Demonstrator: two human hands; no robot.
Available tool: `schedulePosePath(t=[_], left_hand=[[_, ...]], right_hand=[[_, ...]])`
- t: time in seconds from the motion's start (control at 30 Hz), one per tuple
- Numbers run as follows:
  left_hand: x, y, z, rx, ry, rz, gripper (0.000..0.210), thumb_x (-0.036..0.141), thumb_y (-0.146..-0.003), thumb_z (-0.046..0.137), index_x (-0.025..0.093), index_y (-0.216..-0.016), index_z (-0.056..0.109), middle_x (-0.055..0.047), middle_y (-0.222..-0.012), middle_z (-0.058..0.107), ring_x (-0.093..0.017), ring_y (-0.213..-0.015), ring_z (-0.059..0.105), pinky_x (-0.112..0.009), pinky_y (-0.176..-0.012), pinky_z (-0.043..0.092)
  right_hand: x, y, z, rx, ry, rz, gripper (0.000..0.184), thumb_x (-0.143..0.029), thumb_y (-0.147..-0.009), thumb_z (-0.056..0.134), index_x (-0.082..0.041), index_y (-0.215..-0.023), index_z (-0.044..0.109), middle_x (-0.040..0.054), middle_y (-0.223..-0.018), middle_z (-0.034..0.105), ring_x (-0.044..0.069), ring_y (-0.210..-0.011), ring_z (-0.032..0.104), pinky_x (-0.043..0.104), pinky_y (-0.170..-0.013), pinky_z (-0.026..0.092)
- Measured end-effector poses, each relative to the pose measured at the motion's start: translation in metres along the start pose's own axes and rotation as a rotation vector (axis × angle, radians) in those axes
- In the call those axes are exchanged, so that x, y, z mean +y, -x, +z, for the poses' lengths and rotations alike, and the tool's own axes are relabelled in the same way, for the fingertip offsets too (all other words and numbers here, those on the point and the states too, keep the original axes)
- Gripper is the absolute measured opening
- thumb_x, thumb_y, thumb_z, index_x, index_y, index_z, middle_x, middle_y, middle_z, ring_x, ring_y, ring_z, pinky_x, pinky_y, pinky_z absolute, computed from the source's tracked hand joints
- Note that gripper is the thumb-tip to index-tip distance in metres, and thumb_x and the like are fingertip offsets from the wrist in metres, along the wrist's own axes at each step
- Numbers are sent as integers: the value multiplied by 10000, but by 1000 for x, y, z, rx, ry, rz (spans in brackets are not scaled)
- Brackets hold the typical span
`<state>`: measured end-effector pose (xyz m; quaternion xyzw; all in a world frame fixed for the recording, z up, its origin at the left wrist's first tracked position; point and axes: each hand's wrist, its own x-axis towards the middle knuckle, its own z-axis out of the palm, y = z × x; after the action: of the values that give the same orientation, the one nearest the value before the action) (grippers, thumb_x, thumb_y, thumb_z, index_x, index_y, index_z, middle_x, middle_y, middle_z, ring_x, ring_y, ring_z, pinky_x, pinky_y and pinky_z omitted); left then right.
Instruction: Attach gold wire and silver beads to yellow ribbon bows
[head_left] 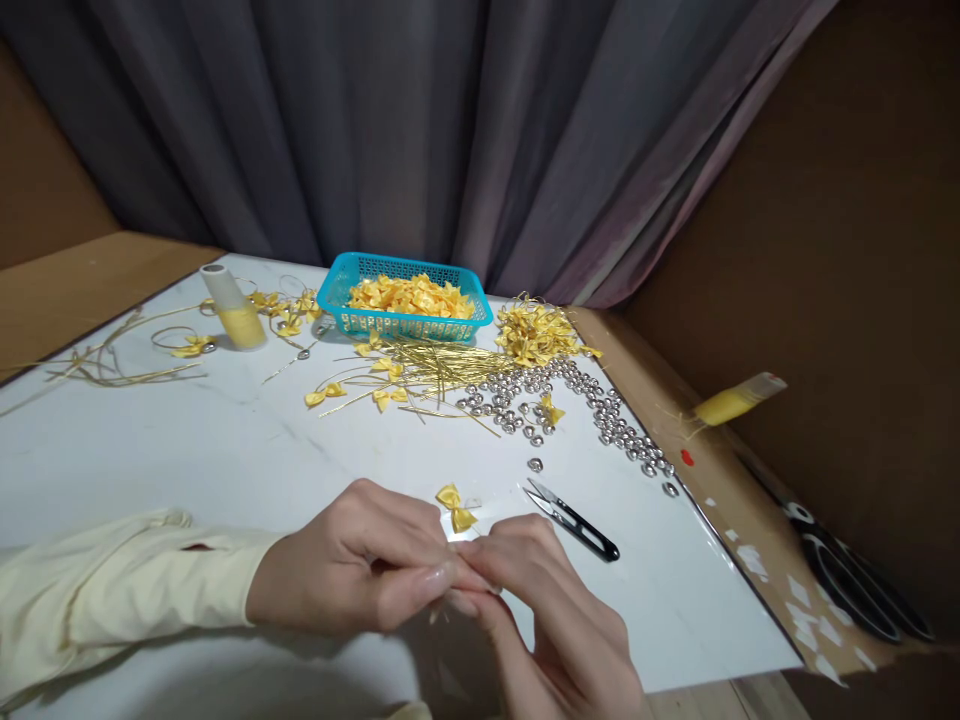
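My left hand [386,560] and my right hand [536,610] meet low in the middle of the view, fingertips pinched together. Whatever lies between the fingers is too small and too covered to name. Just beyond the fingertips is a yellow ribbon bow [456,508]; whether it is joined to what the fingers pinch, I cannot tell. To the right of the bow lie black-handled thread snips [574,520], blades pointing up and left. A single silver bead [535,465] sits beyond them, close to a wide scatter of silver beads [517,390].
A turquoise basket [330,290] of yellow bows stands at the back. Gold ties [442,362] and a pile of tied bows [536,332] lie beside it. One thread spool [238,315] stands left, another [739,400] lies right. Black scissors [840,570] rest near the right edge.
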<state>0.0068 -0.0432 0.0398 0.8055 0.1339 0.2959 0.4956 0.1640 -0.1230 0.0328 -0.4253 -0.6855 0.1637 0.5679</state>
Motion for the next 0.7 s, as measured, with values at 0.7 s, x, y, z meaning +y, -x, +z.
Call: schedulePosePath(t=[0.7], left_hand=[[-1, 0, 0, 21, 1, 41, 224, 105, -806, 569, 198, -849, 769, -66, -615, 704, -122, -524, 548, -209, -515, 432]], right_hand=[[-2, 0, 5, 76, -70, 26, 293, 19, -736, 584, -174, -945, 656, 26, -693, 619, 153, -624, 517, 314, -565, 458]])
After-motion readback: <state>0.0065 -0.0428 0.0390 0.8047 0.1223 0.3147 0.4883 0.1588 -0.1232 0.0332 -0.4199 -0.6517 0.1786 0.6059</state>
